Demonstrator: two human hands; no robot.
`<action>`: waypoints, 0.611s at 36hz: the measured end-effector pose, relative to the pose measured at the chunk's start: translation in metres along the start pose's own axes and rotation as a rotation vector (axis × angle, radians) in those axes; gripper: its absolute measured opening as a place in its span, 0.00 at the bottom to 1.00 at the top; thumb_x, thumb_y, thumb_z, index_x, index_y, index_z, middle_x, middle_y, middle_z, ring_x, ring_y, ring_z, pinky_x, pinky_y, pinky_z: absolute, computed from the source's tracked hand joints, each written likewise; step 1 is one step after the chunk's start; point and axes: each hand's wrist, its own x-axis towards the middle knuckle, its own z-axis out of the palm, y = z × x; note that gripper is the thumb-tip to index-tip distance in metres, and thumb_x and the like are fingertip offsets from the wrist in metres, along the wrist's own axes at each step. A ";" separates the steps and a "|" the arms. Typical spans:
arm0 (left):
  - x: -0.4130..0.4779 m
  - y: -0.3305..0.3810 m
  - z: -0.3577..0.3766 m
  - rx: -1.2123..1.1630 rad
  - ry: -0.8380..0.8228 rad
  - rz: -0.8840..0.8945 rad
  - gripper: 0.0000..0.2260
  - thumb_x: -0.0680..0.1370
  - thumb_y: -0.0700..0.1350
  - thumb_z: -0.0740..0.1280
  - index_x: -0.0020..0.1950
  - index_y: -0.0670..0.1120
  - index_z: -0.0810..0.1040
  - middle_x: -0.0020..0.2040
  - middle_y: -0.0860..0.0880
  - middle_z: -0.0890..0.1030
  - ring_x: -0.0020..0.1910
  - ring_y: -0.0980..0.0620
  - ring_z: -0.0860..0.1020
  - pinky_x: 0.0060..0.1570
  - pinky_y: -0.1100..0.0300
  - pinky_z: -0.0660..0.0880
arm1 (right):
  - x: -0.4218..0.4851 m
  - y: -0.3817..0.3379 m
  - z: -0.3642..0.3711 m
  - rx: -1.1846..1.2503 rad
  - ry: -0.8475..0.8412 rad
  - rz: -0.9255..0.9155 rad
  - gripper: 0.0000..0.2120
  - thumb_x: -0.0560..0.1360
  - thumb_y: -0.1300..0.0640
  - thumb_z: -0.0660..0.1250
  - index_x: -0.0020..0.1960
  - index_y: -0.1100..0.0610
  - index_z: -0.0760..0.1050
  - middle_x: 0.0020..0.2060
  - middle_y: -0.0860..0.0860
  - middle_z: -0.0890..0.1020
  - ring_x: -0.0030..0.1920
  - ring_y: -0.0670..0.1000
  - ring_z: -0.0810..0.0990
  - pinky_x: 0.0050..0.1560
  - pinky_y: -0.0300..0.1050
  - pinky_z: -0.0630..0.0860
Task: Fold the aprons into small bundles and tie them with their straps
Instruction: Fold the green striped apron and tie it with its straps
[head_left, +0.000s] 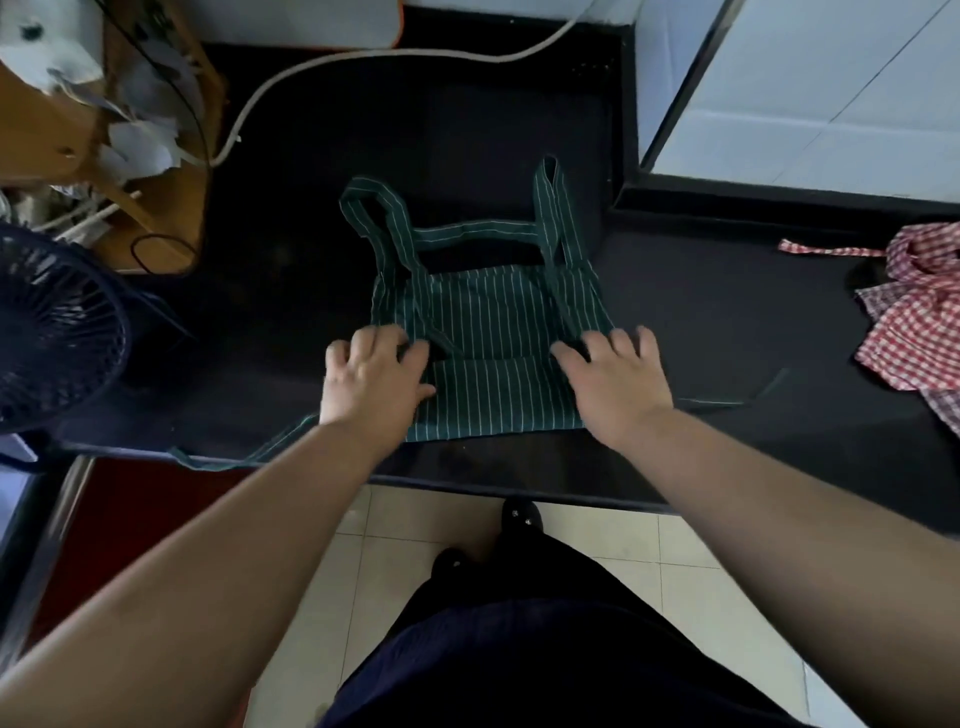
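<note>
At far left a dark fan (52, 332) stands at the counter's end, with a wooden rack (78, 130) holding crumpled paper behind it. A white cable (322, 65) curves across the back of the black counter (234, 291). One thin tie strap (249, 454) trails off the apron's lower left corner to the counter's front edge. The left hand (371, 374) lies palm down on the left side of the green striped apron (493, 322), fingers spread and slightly bent, pressing the cloth and gripping nothing. The apron sits flat at mid-counter near the front edge, partly folded (a horizontal fold edge runs between the two hands), its wide neck loop lying beyond it toward the wall. The right hand (618, 379) rests palm down on the apron's right side, fingers splayed and nearly straight. A second thin strap (737, 397) runs out to the right. Well apart, at the right edge, lies a crumpled red checked apron (919, 322).
</note>
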 end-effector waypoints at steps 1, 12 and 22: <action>-0.005 0.003 0.007 -0.058 0.058 0.035 0.21 0.79 0.46 0.65 0.72 0.50 0.67 0.70 0.45 0.67 0.68 0.41 0.63 0.65 0.45 0.61 | -0.004 -0.003 0.006 0.003 0.119 -0.018 0.29 0.74 0.65 0.62 0.73 0.53 0.62 0.69 0.58 0.66 0.68 0.62 0.64 0.68 0.61 0.57; -0.027 -0.004 0.029 -0.205 -0.207 0.166 0.47 0.69 0.75 0.54 0.79 0.52 0.42 0.78 0.50 0.47 0.78 0.50 0.44 0.74 0.54 0.38 | -0.009 0.010 0.029 0.118 -0.032 -0.138 0.46 0.70 0.26 0.56 0.78 0.50 0.46 0.77 0.51 0.51 0.75 0.56 0.52 0.73 0.56 0.49; 0.005 -0.028 -0.017 -0.556 -0.411 0.059 0.20 0.79 0.50 0.64 0.71 0.50 0.71 0.66 0.50 0.72 0.65 0.50 0.71 0.62 0.58 0.67 | 0.008 0.023 -0.032 0.289 -0.190 -0.125 0.21 0.79 0.44 0.57 0.67 0.52 0.71 0.58 0.51 0.78 0.58 0.55 0.75 0.50 0.46 0.73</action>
